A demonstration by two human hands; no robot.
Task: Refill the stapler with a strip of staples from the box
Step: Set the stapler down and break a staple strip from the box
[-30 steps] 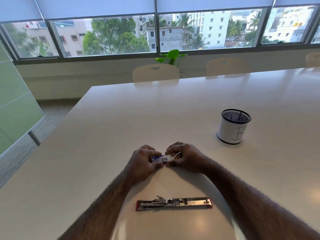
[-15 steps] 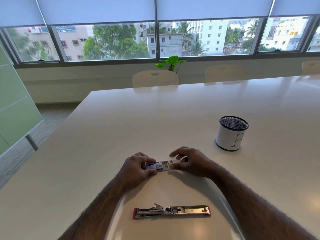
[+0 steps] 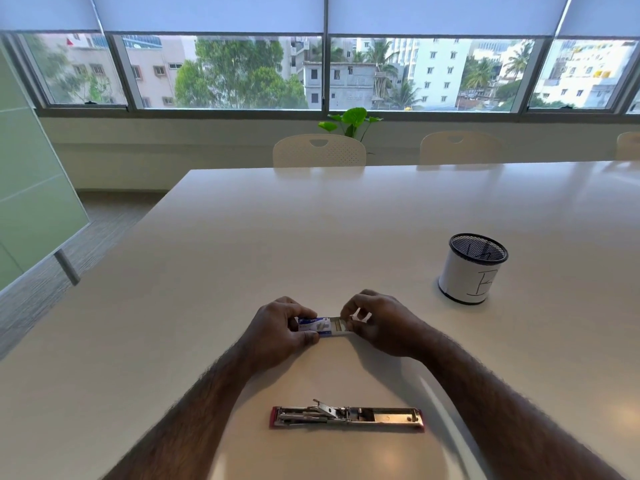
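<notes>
A small blue and white staple box [image 3: 313, 325] rests low over the white table [image 3: 277, 237], pinched by my left hand [image 3: 280, 332]. Its inner tray [image 3: 337, 326] is slid out to the right, and the fingers of my right hand [image 3: 379, 323] hold the tray's end. Grey staples show in the open part of the tray. The stapler [image 3: 346, 416] lies flat and opened out near the table's front edge, below both hands, metal with a red base. Neither hand touches it.
A black mesh pen cup [image 3: 472, 268] wrapped in white paper stands to the right of my hands. Cream chairs [image 3: 318, 150] line the far side of the table, with a green plant [image 3: 349, 121] behind them under the windows.
The box has come down closer to the table and its tray has slid further out to the right between my hands. The stapler has stayed where it was.
</notes>
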